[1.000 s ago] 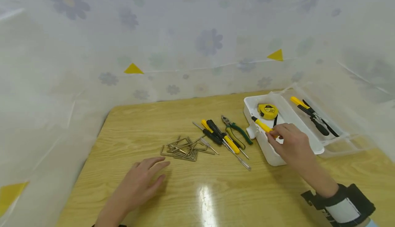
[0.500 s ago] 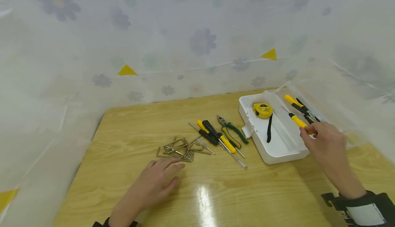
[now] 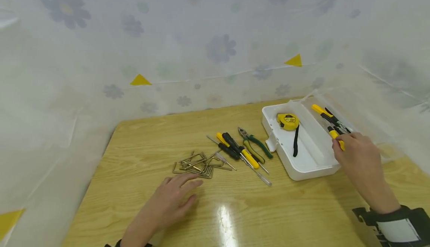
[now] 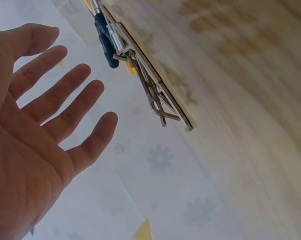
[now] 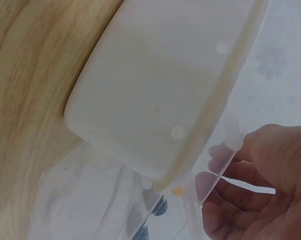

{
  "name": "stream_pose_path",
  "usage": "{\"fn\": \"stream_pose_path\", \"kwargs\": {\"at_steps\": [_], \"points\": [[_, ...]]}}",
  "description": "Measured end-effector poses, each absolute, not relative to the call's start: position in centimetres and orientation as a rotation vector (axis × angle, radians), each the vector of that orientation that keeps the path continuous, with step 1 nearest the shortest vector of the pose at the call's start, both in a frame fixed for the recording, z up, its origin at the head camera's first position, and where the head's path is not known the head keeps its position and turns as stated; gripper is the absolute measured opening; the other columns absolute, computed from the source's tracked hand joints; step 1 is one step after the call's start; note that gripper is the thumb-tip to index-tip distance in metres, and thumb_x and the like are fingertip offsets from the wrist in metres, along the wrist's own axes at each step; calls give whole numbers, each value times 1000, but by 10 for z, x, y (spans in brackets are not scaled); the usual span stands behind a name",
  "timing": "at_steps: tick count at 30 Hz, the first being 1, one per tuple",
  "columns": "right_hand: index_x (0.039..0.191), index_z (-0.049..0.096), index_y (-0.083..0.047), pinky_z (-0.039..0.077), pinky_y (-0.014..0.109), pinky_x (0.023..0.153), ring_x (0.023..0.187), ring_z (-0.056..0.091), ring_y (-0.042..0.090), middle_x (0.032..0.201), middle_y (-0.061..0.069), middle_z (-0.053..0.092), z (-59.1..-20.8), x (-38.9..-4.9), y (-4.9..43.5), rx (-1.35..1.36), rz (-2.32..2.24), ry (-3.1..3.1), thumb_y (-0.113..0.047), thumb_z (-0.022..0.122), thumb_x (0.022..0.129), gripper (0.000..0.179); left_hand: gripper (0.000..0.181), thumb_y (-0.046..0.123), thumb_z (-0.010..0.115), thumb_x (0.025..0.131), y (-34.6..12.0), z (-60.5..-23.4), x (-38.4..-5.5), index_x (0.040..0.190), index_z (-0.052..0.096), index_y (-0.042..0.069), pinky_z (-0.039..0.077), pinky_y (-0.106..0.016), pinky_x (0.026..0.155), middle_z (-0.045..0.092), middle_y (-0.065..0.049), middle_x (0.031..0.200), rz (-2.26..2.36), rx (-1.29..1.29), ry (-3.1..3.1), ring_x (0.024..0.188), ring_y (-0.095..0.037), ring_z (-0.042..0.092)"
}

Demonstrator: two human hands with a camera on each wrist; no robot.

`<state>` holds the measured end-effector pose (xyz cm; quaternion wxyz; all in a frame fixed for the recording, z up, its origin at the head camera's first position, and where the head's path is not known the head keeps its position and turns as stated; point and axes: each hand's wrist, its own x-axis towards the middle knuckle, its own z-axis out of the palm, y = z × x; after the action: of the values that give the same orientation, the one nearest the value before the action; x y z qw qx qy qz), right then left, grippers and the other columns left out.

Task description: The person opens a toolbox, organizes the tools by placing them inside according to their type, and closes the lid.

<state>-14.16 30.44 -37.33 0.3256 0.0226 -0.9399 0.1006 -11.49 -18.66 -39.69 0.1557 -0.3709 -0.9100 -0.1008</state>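
Note:
My right hand (image 3: 361,161) pinches the yellow handle of a small screwdriver (image 3: 336,135) over the open clear lid (image 3: 366,120) of a white toolbox (image 3: 302,172). Its tip points away, beside other tools in the lid (image 3: 327,113). In the right wrist view my curled right fingers (image 5: 218,187) show behind the box wall (image 5: 145,95), and the screwdriver is mostly hidden. My left hand (image 3: 171,198) hovers above the table with fingers spread and nothing in them. Just past its fingertips lies a pile of hex keys (image 3: 198,165), also visible in the left wrist view.
A yellow tape measure (image 3: 288,121) with a black strap sits inside the box. Left of the box lie pliers (image 3: 256,144) with green handles and several screwdrivers (image 3: 239,150). Patterned sheeting (image 3: 201,45) hangs behind the wooden table (image 3: 144,142).
My right hand has carried the screwdriver rightward from above the box's main tray to the lid and lowered it among the tools there. My left hand has shifted slightly toward the hex keys.

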Motion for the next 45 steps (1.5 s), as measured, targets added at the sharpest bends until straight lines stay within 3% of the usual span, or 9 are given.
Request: {"fn": "stream_pose_path", "kwargs": {"at_steps": [4,10,15,18,24,31,38,42,45], "points": [[102,73,6,33,37,39,51,54,35,79,27,70,-376,-145,300,130,253,-2489,-7,71,88,19,42,24,80,86,-189,-397,-113,127,69,22,57,-45,86,69,-2,130,-283,-1033,-2611,118,-21,66],[119,70,8,25,32,37,41,40,22,52,15,56,-373,-146,294,84,223,-2653,-35,60,103,47,43,25,80,88,-193,-394,-112,129,68,23,58,-45,88,68,-1,133,-284,-1002,-2649,120,-21,65],[125,63,13,45,48,45,66,63,50,90,36,69,-370,-150,292,-16,298,-2801,-49,52,105,66,43,24,80,87,-196,-393,-113,129,69,21,58,-44,86,68,-2,134,-266,-1011,-2629,119,-20,66],[125,62,13,50,57,56,84,64,59,116,40,65,-371,-152,292,-39,313,-2829,-50,52,104,68,42,24,80,88,-196,-392,-113,128,69,20,58,-45,86,68,-3,134,-254,-1014,-2625,118,-21,66],[122,66,9,52,58,61,88,65,56,126,38,62,-376,-152,289,-2,308,-2730,-44,58,102,57,40,26,78,90,-197,-391,-111,129,70,20,58,-46,88,68,-3,134,-250,-1003,-2649,119,-22,66],[120,67,9,52,67,74,103,63,59,126,39,62,-380,-151,283,49,270,-2673,-37,64,100,51,41,26,78,90,-198,-392,-109,130,69,20,58,-46,89,67,-3,135,-254,-993,-2664,119,-22,66],[107,73,8,56,65,74,94,70,51,106,31,73,-392,-153,240,459,254,-2285,-56,32,108,76,41,24,80,88,-200,-391,-110,128,70,20,58,-46,88,68,-2,134,-258,-973,-2644,119,-21,67],[100,75,3,58,59,71,90,72,44,100,24,75,-397,-149,207,660,256,-2272,-48,30,110,69,41,22,80,88,-204,-388,-112,128,69,20,57,-48,86,69,-2,132,-269,-947,-2639,119,-23,67],[96,75,-3,58,52,69,89,72,37,97,16,76,-401,-144,187,780,235,-2327,-37,45,108,47,42,22,80,88,-208,-387,-112,128,70,19,57,-50,86,70,-3,130,-273,-931,-2635,119,-25,67]]}}
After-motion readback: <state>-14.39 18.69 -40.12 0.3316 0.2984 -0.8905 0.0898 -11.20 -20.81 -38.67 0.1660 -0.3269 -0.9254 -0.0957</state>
